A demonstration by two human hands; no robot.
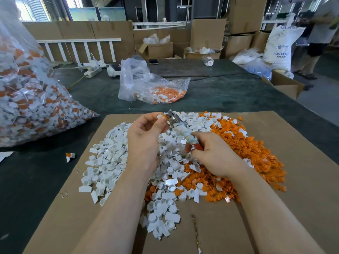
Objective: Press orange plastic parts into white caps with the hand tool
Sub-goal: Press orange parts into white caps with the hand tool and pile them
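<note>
Both hands are up over the pile: my left hand [145,136] is pinching a white cap [161,116] with thumb and fingertips right at the metal head of the hand tool [180,128], and my right hand [213,154] is curled tight round its taped handle. White caps [110,162] heap at 9 o'clock on the cardboard sheet [302,198], orange parts [256,149] at 3. A bag of finished pieces [154,88] sits at 12 o'clock.
</note>
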